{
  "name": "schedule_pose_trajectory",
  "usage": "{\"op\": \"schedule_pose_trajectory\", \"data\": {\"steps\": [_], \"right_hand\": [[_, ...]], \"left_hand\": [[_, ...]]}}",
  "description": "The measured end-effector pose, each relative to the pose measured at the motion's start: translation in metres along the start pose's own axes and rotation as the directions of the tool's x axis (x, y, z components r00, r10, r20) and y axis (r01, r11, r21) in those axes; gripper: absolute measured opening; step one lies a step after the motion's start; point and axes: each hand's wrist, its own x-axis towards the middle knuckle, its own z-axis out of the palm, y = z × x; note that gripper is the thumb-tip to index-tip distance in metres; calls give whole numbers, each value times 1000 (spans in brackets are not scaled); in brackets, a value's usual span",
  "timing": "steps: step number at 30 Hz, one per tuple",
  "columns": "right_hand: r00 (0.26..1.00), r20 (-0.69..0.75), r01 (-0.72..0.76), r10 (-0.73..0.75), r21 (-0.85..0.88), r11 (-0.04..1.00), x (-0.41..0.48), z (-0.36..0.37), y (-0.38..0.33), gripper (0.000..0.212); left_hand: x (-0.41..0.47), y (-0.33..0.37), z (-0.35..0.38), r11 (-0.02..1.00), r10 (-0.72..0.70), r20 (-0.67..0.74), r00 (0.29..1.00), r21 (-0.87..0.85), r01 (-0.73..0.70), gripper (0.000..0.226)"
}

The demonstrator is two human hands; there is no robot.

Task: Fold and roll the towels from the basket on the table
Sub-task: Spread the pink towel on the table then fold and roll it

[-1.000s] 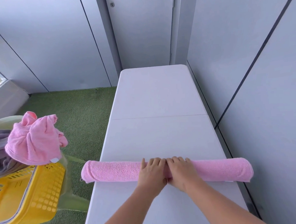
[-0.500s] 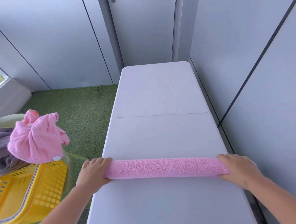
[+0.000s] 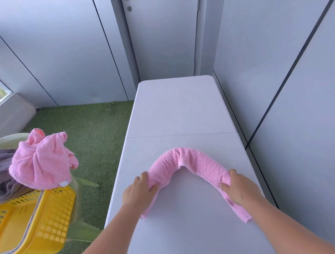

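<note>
One pink towel [image 3: 186, 160], rolled long, lies bent in an arch on the near half of the table [image 3: 181, 107], crown toward the far edge, both tails trailing toward the near edge. Probably held this way to double the roll over. Left hand [image 3: 138, 190] grips the left leg, fingers curled over it; right hand [image 3: 239, 187] grips the right leg likewise, close to the right edge. Forearms reach in low from the near edge. Off the left edge: yellow basket [image 3: 42, 216] heaped with another pink cloth [image 3: 40, 159].
</note>
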Motion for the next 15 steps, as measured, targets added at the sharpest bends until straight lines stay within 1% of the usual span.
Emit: {"op": "schedule_pose_trajectory", "data": {"steps": [4,7,9,11,12,13,14,15], "right_hand": [[1000,5,3,-4,76,997,-13,17,-37,52],[999,33,27,-33,166,986,-21,28,-67,65],[997,69,22,-39,233,972,-25,29,-84,72],[992,117,2,-37,288,958,-26,26,-90,79],[987,154,-4,-44,300,954,-26,22,-89,88],[980,189,7,-62,282,960,-26,16,-86,100],[973,211,42,-89,219,975,-27,10,-82,114],[969,214,97,-120,114,989,-28,5,-78,126]], "left_hand": [[-19,50,21,994,-67,25,997,-84,69,65],[-36,85,35,961,-114,67,991,-247,127,66],[-51,103,46,937,-70,98,993,-336,99,61],[-63,108,55,905,-33,85,996,-421,65,53],[-67,107,54,855,-47,65,997,-513,74,47],[-70,105,51,771,-60,72,996,-631,92,40],[-72,103,46,671,-54,103,993,-733,112,37],[-74,104,39,592,-20,149,989,-795,132,38]]}}
